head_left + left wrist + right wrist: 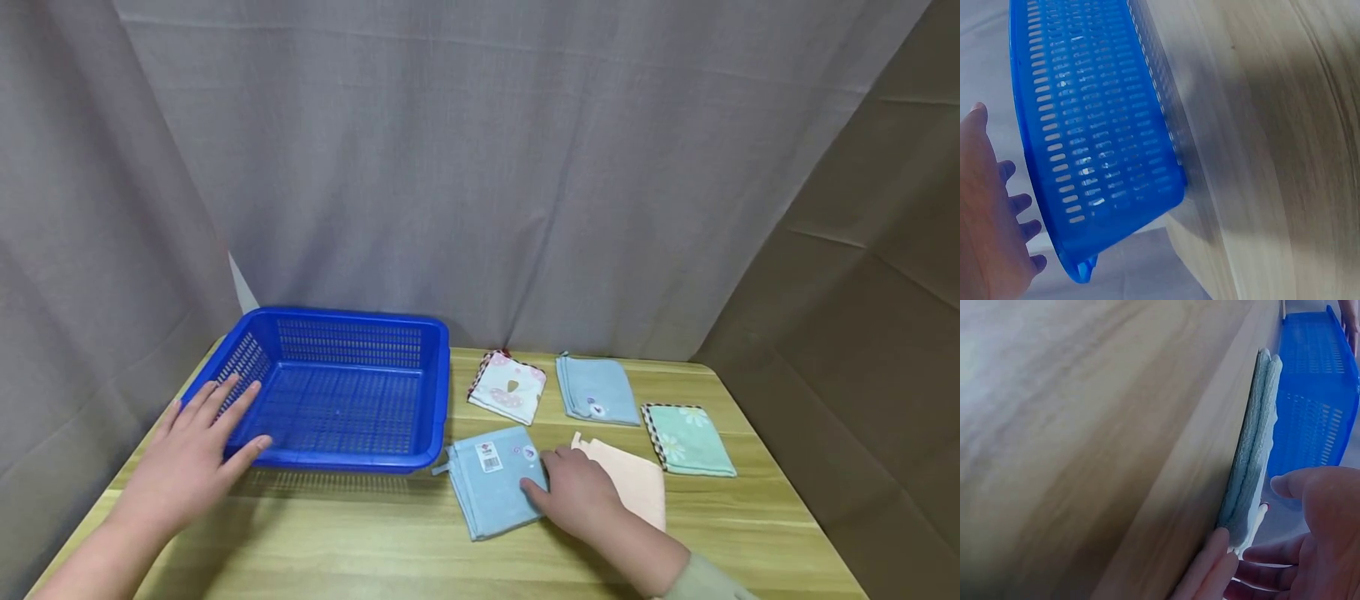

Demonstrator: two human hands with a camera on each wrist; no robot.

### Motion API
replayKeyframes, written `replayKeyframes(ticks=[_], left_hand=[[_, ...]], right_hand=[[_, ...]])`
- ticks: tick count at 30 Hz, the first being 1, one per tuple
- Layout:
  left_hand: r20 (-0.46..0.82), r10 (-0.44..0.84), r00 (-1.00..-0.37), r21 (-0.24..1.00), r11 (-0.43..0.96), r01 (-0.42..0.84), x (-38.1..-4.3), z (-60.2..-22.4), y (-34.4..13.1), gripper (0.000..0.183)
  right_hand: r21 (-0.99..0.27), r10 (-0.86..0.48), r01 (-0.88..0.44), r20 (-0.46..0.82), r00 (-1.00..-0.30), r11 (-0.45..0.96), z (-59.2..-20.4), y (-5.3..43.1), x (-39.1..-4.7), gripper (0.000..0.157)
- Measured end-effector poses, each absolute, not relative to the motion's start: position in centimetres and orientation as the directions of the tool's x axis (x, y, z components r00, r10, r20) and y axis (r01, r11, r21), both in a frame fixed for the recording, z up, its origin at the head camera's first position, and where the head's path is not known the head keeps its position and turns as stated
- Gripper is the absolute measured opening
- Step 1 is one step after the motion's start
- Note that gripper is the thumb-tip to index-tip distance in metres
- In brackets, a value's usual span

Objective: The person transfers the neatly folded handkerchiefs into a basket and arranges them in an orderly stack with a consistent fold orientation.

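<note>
My left hand (187, 458) is spread at the left front corner of a blue plastic basket (438, 417), fingers reaching over its rim. In the left wrist view its fingers (1019, 203) lie beside the basket's upper edge. My right hand (581, 492) is at the right edge of a folded light-blue towel (498, 500) with a paper label. Its thumb is above the towel and apart from the fingers; the right wrist view shows the towel lying flat on the table, with the fingertips (1250, 555) close by. A folded peach towel (637, 483) lies partly hidden under that hand.
Behind are a white patterned towel (517, 387) and another light-blue towel (600, 387). A mint towel with flowers (693, 442) lies at the right. Grey curtain (480, 167) stands along the wooden table's (360, 542) back, with a brown panel (862, 375) on the right.
</note>
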State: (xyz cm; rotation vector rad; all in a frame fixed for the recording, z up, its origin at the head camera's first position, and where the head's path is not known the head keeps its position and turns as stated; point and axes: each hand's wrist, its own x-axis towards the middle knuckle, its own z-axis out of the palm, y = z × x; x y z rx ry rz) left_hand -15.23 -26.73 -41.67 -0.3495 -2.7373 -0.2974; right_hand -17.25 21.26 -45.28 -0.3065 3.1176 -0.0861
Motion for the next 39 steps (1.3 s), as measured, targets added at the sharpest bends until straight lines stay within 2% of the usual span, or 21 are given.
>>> replayKeyframes(ticks=[19,39], left_hand=[[0.325,0.158,-0.932,0.175,0.959,0.223,-16.3,-42.5,-28.2,0.072],[0.312,0.227,-0.922,0.116,0.955,0.274,-16.7,-42.5,-28.7,0.069]], right_hand=[[-0.036,-0.147,-0.146,-0.022,-0.989,0.989,-46.3,20.5,-18.5,0.06],[-0.033,-0.123,-0.123,0.002,-0.992,0.992,-46.4,20.0,-18.7,0.059]])
